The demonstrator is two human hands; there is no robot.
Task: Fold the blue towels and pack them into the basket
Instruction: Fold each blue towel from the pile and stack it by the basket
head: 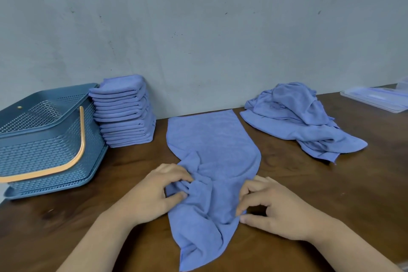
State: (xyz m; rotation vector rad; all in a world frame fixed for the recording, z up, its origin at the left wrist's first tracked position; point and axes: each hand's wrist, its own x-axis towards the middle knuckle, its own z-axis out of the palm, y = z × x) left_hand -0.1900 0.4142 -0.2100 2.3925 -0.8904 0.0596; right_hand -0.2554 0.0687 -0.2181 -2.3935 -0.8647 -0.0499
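Approx midway: folded stack (123,110) sits beside the basket (44,139) w/ none seen packed, loose pile (295,117) at right unfolded, & left hand (154,192) + right hand (271,207) each pinch the rumpled near end of a towel (212,150) on the table (331,183).

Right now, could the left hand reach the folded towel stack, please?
Probably yes: only bare table lies between the left hand and the folded stack, though it must first release the towel it grips.

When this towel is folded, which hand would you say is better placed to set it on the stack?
Probably left: the left hand grips the towel on the side nearer the folded stack.
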